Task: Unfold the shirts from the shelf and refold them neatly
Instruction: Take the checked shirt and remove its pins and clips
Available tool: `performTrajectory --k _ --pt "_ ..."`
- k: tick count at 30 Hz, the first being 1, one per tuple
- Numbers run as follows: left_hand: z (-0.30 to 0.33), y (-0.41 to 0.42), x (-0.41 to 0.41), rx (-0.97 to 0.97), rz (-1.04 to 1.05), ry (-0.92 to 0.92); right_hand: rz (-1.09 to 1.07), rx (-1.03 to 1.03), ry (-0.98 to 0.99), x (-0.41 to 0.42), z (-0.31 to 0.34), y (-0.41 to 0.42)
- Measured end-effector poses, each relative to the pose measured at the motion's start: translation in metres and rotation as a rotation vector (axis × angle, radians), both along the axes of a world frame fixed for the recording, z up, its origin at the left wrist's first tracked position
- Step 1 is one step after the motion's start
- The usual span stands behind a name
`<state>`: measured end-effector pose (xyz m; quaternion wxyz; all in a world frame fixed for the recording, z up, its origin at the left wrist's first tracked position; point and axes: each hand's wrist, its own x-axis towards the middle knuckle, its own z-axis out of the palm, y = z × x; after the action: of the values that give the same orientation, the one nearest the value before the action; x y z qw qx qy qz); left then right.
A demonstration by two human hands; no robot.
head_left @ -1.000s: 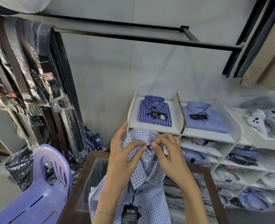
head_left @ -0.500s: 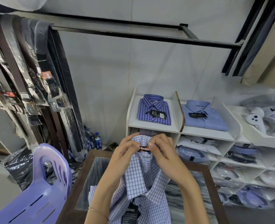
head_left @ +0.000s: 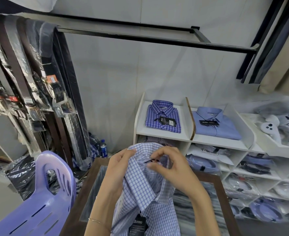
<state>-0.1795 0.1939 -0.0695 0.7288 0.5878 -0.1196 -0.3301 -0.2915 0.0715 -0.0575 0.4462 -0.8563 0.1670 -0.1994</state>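
Head view looks down on both hands raised above a glass-topped table [head_left: 96,188] with a dark wooden frame. The left hand [head_left: 118,169] is curled around the left side of the collar of a light blue checked shirt [head_left: 145,189], thumb and fingertips pinched onto the cloth at the collar's upper edge. The right hand [head_left: 172,169] is closed on the collar's right side, its forefinger and thumb bent inward to nip the fabric next to the neck label, which shows as a small dark strip between the two hands. The shirt hangs from this grip down toward the person, its body draping between the forearms and over the table, with a black hang tag [head_left: 138,224] dangling below the wrists. A thin bracelet [head_left: 94,220] circles the left wrist. Beyond the hands stands a white shelf unit [head_left: 162,136]; on its top level, straight past the fingertips, lies a folded dark blue plaid shirt [head_left: 163,115], and to the right of that, past a wooden divider, a folded plain blue shirt [head_left: 216,124]. Lower cubbies to the right of the right hand hold bagged garments. Left of the left forearm is a lilac plastic chair [head_left: 43,200], and farther left hang belts in plastic sleeves [head_left: 29,79].
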Motion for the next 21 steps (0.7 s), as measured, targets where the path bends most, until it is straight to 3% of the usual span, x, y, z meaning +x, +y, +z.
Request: performTrajectory --k 5,8,15,18,21 --pt "0.009 0.005 0.004 -0.136 0.042 -0.056 -0.306 -0.339 -0.288 0.008 -0.005 0.0" --pt "0.011 0.002 -0.002 -0.21 0.034 -0.079 -0.282 -0.366 -0.29 0.015 -0.005 0.009" --pt "0.011 0.009 0.0 -0.25 0.106 -0.129 -0.347 -0.15 -0.357 0.0 0.006 -0.003" --pt "0.013 0.008 -0.007 -0.263 0.056 -0.192 -0.266 0.079 -0.358 0.001 0.018 0.008" --pt "0.016 0.005 -0.015 -0.253 -0.003 -0.291 -0.113 0.167 -0.223 0.004 0.022 0.017"
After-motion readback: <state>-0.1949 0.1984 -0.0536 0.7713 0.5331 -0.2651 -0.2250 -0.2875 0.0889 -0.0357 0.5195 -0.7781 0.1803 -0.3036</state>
